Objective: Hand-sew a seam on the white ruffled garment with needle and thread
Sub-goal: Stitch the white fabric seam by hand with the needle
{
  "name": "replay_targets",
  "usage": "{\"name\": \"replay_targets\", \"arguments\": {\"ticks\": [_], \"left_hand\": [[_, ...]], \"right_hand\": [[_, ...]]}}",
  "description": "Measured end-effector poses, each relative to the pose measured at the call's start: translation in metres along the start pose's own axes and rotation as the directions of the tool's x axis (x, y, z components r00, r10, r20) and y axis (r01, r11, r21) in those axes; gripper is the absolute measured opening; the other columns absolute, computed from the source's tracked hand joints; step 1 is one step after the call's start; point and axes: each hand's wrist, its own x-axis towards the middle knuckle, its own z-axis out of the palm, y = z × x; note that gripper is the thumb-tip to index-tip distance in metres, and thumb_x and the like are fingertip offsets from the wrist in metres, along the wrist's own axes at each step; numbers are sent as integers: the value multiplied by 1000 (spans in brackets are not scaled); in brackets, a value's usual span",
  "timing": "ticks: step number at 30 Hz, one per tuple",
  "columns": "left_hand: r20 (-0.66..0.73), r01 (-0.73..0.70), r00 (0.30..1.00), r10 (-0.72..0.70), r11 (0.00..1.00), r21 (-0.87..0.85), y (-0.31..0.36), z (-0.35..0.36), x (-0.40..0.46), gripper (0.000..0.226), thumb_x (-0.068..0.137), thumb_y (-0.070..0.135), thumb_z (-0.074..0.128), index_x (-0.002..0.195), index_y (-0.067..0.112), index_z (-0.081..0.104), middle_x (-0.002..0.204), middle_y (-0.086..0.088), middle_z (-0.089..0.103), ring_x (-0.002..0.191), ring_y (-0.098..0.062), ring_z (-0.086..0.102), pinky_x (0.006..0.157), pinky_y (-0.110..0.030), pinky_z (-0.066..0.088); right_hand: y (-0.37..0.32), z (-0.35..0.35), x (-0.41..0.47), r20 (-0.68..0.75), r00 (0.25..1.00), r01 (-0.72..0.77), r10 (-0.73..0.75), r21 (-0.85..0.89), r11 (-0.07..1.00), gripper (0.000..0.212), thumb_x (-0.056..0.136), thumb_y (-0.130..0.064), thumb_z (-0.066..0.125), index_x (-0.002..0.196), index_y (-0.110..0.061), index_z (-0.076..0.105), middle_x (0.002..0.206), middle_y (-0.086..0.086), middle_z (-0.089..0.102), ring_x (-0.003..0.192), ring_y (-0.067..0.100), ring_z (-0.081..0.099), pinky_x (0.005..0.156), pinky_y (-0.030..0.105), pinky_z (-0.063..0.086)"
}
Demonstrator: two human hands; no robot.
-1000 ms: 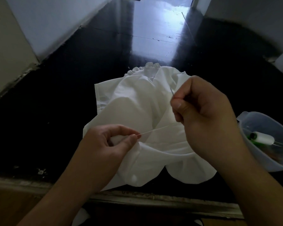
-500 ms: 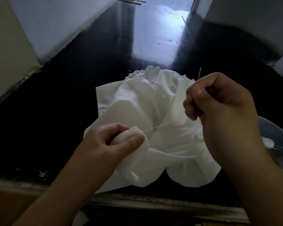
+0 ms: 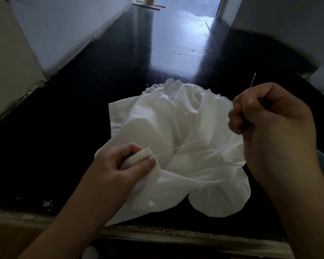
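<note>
One white garment (image 3: 185, 146), one needle (image 3: 252, 80), one thread (image 3: 180, 147). Left hand (image 3: 120, 169) pinches a fabric fold; right hand (image 3: 269, 124) pinches the needle. The thread's far end is lost against the cloth.

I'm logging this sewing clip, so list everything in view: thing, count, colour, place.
garment: one, white, ruffled, lying on the dark surface between the hands
thread: one strand, white, taut from the pinched fold toward the right
needle: one, silvery, sticking up from the right hand
dark surface: one, black, glossy, under the garment
left hand: one, pinches a folded bit of garment
right hand: one, grips the needle
</note>
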Motion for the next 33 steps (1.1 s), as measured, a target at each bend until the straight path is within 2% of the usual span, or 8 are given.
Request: {"name": "replay_targets", "arguments": {"ticks": [8, 10, 13, 17, 21, 24, 28, 33], "left_hand": [[-37, -7, 999, 8, 999, 33, -2, 2, 2, 10, 85, 34, 85, 86, 26, 79, 78, -2, 76, 75, -19, 74, 71, -35, 56], [-33, -13, 999, 14, 1000, 25, -2, 2, 1, 17, 80, 41, 85, 89, 28, 81, 80, -1, 78, 77, -19, 75, 74, -39, 59], [-53, -20, 998, 21, 1000, 16, 1, 3, -1, 21, 77, 46, 87, 88, 28, 82, 79, -2, 78, 76, -21, 76, 77, -47, 62], [-84, -15, 996, 15, 1000, 0, 1, 4, 0, 16, 80, 40, 86, 85, 25, 80, 77, -5, 76, 74, -25, 75, 70, -41, 58], [-79, 1, 997, 1, 1000, 26, -1, 2, 1, 21, 77, 46, 83, 85, 27, 79, 78, 0, 76, 72, -14, 74, 64, -25, 56], [-50, -15, 999, 20, 995, 104, -2, 1, 1, 4, 88, 30, 82, 84, 31, 81, 81, 7, 79, 76, -7, 75, 68, -23, 59], [-11, -43, 999, 46, 983, 176, 2, 4, -2, 19, 89, 19, 78, 98, 36, 76, 87, 16, 80, 80, -1, 76, 74, -25, 60], [18, -81, 997, 79, 983, 163, 4, 6, -3, 21, 90, 13, 77, 100, 31, 75, 85, 13, 80, 85, -2, 76, 80, -28, 57]], "right_hand": [[5, -5, 0, -42, 997, 62, -71, -190, 980, 18, 96, 4, 56, 81, -5, 61, 66, 9, 60, 60, 22, 51, 58, 30, 44], [8, -5, -1, -26, 997, 62, -70, -239, 969, 16, 96, 3, 57, 82, -5, 61, 67, 9, 60, 61, 19, 53, 59, 26, 45], [9, -6, -1, -28, 998, 53, -62, -248, 967, 15, 96, 3, 56, 83, -3, 61, 66, 11, 59, 60, 18, 52, 58, 26, 46], [9, -9, 1, -55, 996, 53, -66, -211, 976, 12, 97, 6, 54, 86, 3, 59, 69, 20, 57, 61, 21, 50, 58, 30, 44], [12, -7, 1, -52, 998, 30, -41, -199, 980, 12, 97, 5, 56, 86, 4, 59, 66, 17, 57, 59, 24, 49, 56, 29, 43], [15, -7, 1, -54, 999, -5, -4, -170, 985, 12, 98, 4, 57, 86, 3, 61, 66, 12, 59, 59, 21, 52, 56, 26, 45], [19, -7, 1, -58, 998, -34, 25, -168, 985, 12, 98, 4, 58, 88, 3, 63, 68, 7, 62, 59, 14, 56, 57, 21, 47], [20, -8, 1, -51, 998, -34, 24, -196, 980, 12, 98, 4, 57, 87, 3, 62, 68, 8, 61, 60, 14, 55, 58, 21, 47]]}}
